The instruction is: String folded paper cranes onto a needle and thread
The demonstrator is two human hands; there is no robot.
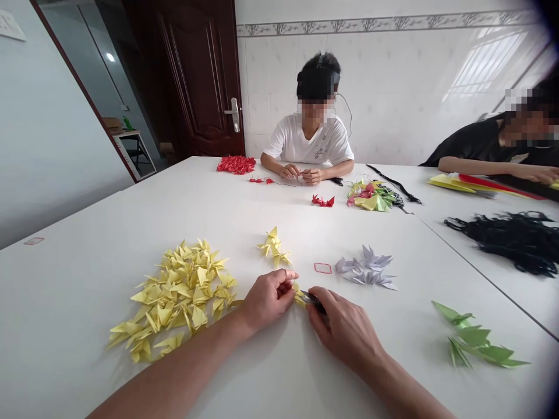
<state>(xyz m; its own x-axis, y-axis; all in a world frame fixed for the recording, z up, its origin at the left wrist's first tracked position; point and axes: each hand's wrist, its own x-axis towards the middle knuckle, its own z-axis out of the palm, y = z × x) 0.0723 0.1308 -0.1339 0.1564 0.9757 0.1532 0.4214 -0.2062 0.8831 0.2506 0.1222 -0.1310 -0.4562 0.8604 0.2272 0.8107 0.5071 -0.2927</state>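
Note:
My left hand point(271, 295) is closed, with a small yellow paper crane point(298, 293) at its fingertips, mostly covered by the fingers. A slim tool with a dark handle and a metal tip point(311, 298) is gripped in my right hand point(345, 320), its tip touching the yellow paper; its exact kind is hidden by the hand. Left of my forearm lies a large pile of yellow paper cranes point(183, 291). A few more yellow cranes point(273, 247) stand just beyond my left hand. Several pale lilac paper cranes point(367, 269) sit beyond my right hand.
Green paper cranes point(476, 340) lie at the right, with black cords point(506, 241) behind them. Across the white table point(131, 227), a person in white point(314, 137) handles thread near red cranes point(236, 164). Another person in black point(476, 139) leans in by coloured paper point(480, 183).

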